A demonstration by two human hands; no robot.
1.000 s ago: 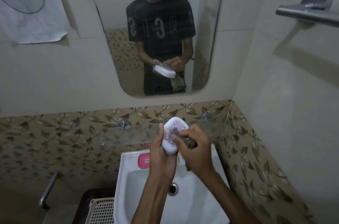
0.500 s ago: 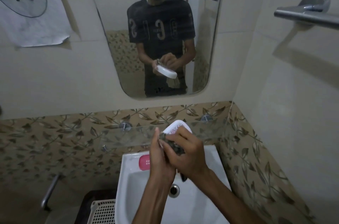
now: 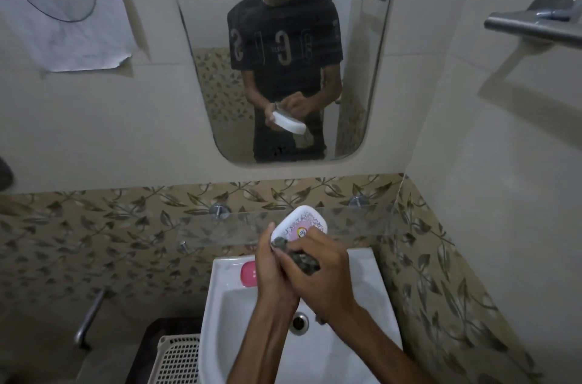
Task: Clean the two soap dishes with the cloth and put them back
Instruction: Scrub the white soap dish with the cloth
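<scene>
My left hand point(image 3: 271, 270) holds a white soap dish point(image 3: 300, 224) tilted up over the basin; its inside shows a pink printed label. My right hand point(image 3: 318, 276) is closed around a dark crumpled cloth point(image 3: 299, 259) and presses it against the dish's near lower edge. A second, pink soap dish point(image 3: 248, 272) lies on the back left rim of the white basin point(image 3: 217, 305), partly hidden behind my left hand. The mirror point(image 3: 220, 84) reflects the same grip on dish and cloth.
A glass shelf point(image 3: 214, 227) on metal pegs runs along the leaf-patterned tiles just behind the dish. A metal towel bar point(image 3: 532, 26) sticks out at upper right. A white perforated basket point(image 3: 178, 358) stands left of the basin. The drain point(image 3: 299, 320) lies under my wrists.
The cloth in my right hand has slid from the dish's middle down toward its near lower edge. More of the dish's labelled inside now shows above my fingers.
</scene>
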